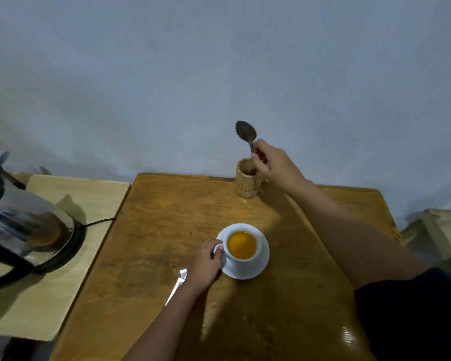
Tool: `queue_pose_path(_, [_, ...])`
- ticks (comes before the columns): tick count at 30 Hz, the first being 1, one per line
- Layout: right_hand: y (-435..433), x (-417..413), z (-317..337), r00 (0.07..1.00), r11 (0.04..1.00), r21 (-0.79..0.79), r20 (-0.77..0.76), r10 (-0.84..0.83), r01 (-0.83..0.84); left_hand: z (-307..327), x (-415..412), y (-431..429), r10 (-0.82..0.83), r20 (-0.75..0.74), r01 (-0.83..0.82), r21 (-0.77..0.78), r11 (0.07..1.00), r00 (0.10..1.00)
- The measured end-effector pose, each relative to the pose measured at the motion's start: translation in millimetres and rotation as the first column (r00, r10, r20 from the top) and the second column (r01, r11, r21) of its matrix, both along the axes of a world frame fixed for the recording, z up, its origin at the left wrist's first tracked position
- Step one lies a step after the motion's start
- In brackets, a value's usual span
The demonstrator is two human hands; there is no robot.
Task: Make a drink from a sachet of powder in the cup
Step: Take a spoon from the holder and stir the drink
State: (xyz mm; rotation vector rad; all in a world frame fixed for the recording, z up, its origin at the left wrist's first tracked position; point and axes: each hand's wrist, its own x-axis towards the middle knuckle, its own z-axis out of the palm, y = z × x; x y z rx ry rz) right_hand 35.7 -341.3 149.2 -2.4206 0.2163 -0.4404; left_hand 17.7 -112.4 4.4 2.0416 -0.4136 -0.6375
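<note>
A white cup (245, 259) holding orange liquid stands on a white saucer (258, 269) near the middle of the brown wooden table (154, 243). My left hand (206, 261) grips the cup's handle. My right hand (274, 162) holds a metal spoon (245, 131) by its handle, bowl end up, just above a bamboo holder (246, 181) at the table's far edge. A silvery sachet (179, 284) lies on the table, partly hidden under my left wrist.
A steel electric kettle (24, 230) sits on its black base on a lighter side table (89, 199) at the left, cord trailing right. A grey wall stands close behind. A wooden object (440, 230) is at the right edge.
</note>
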Motion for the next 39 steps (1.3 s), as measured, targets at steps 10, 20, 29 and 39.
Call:
queue_pose_path(10, [4.1,-64.1,-3.1,0.765,0.949,-0.142,-0.631,0.131,-0.28,4.3,6.7,1.1,-0.041,-0.052,0.041,0.002,0.999,0.998])
queue_pose_path(20, [28.5,-59.5,-7.6,0.736,0.914,-0.247,-0.672,0.077,-0.322,8.9,9.7,2.5,-0.063,-0.086,0.058,-0.065,0.996,0.994])
queue_pose_path(29, [47.1,-51.4,-21.4,0.822,0.982,0.161,-0.542,0.173,-0.1,9.0,11.0,3.3,-0.093,-0.058,0.09,-0.055,0.994,0.994])
queue_pose_path(39, [51.5,-52.4,-27.4,0.79,0.96,0.137,-0.546,0.279,-0.244,6.4,10.3,2.8,-0.094,-0.053,0.093,-0.029,0.995,0.994])
